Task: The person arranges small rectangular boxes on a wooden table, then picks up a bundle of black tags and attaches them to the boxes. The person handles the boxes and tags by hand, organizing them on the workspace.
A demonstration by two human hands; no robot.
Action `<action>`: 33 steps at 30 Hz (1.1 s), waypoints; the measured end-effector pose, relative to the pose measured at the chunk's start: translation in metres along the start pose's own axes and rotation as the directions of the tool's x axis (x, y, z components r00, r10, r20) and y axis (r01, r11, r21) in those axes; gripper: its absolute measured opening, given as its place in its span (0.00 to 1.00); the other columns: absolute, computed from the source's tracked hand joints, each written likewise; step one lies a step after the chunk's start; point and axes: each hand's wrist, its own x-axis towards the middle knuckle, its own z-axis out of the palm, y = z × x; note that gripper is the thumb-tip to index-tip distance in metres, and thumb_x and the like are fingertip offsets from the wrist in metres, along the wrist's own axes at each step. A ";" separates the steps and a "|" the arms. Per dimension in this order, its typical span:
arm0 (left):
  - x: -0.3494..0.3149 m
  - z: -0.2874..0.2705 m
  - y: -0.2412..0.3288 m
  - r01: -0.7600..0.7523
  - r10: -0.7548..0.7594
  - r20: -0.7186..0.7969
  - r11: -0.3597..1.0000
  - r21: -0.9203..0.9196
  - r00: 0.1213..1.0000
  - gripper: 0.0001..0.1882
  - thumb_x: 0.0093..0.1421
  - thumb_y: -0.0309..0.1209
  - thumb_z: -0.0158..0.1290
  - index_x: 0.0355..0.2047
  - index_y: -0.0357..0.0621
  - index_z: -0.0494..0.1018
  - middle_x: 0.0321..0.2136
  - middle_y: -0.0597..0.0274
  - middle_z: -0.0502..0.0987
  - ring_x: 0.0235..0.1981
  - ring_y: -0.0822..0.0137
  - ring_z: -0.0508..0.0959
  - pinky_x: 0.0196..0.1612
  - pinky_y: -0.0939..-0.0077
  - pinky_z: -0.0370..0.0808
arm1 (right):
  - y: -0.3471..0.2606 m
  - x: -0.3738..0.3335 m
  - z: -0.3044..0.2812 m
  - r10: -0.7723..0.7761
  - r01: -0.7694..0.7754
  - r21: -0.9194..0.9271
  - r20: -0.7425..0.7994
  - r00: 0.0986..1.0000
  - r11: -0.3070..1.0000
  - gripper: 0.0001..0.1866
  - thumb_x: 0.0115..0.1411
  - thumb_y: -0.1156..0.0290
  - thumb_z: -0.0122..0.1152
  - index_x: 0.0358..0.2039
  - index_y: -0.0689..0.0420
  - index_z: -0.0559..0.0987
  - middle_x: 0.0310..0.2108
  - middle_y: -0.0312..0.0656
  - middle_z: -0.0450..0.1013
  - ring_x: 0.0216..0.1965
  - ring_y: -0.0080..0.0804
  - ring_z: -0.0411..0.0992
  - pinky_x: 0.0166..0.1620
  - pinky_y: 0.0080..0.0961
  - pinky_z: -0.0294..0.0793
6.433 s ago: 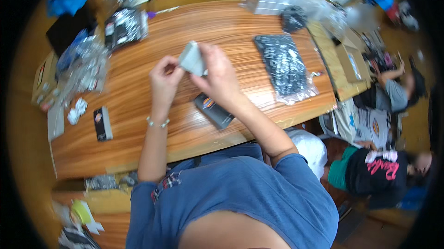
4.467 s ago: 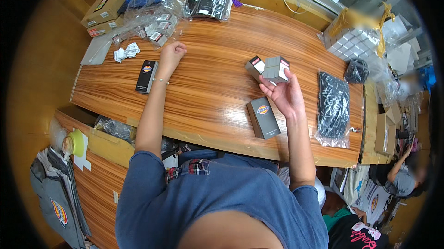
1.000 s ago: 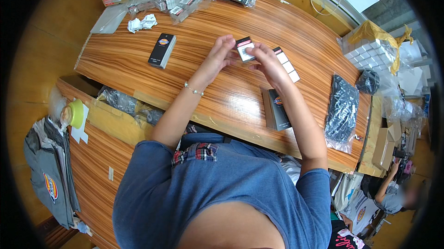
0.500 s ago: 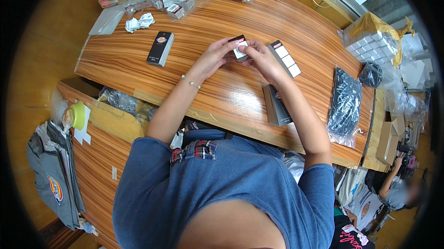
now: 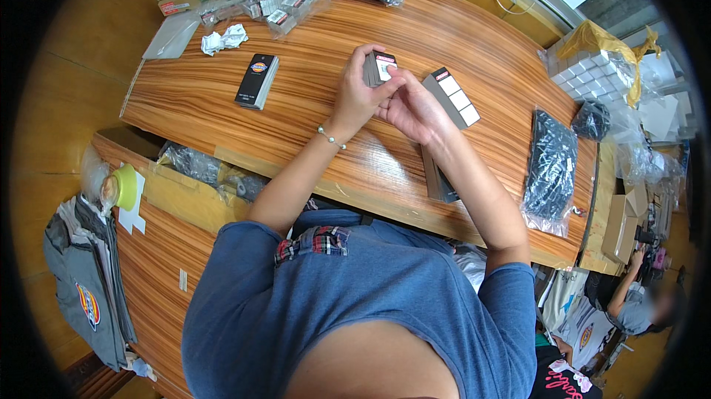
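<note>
Over the middle of the table, my left hand (image 5: 357,95) is wrapped around a stack of dark hang tags (image 5: 375,65). A white label with a red strip shows on its upper face. My right hand (image 5: 415,108) is palm-up beside it, its thumb tip at the label's lower edge and its other fingers curled, partly hidden by the left hand. Close to the right hand lies a second tag stack (image 5: 453,99) with white panels. Under my right forearm is another dark stack (image 5: 442,183), mostly covered. A black tag stack (image 5: 256,82) with a colourful logo lies to the left.
Clear bags of small tag bundles (image 5: 285,14) and crumpled paper (image 5: 224,40) lie at the far left. A bagged dark garment (image 5: 552,165) is on the right, near wrapped white boxes (image 5: 592,65). Another person (image 5: 641,306) is at the lower right.
The tag stack has tilted more upright, its side edges now showing in my left hand. My right hand has turned palm-up and shifted slightly down.
</note>
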 end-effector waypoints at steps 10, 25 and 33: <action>0.001 -0.034 -0.016 -0.127 0.111 -0.150 0.987 -0.098 0.982 0.33 0.52 0.53 0.53 0.48 0.41 0.63 0.45 0.53 0.68 0.49 0.62 0.66 0.50 0.68 0.63 | 0.001 0.025 0.003 -0.040 0.011 -0.289 -0.094 0.995 0.957 0.16 0.60 0.63 0.50 0.45 0.59 0.67 0.40 0.42 0.69 0.39 0.29 0.70 0.43 0.27 0.71; -0.016 -0.171 -0.039 0.362 -0.355 -0.247 0.310 0.879 0.902 0.50 0.38 0.38 0.62 0.60 0.58 0.48 0.43 0.44 0.69 0.43 0.45 0.71 0.44 0.55 0.70 | 0.100 0.180 0.040 -0.145 -0.074 -0.598 -0.311 0.939 0.798 0.17 0.51 0.60 0.58 0.33 0.63 0.74 0.28 0.44 0.72 0.24 0.32 0.70 0.24 0.28 0.70; 0.005 -0.227 -0.072 0.465 -0.300 -0.374 0.347 0.814 0.878 0.47 0.40 0.39 0.61 0.60 0.49 0.50 0.42 0.45 0.70 0.42 0.44 0.71 0.45 0.56 0.68 | 0.099 0.168 0.046 -0.077 -0.090 -0.505 -0.302 0.950 0.859 0.14 0.53 0.61 0.56 0.34 0.58 0.73 0.28 0.39 0.71 0.27 0.29 0.68 0.28 0.27 0.68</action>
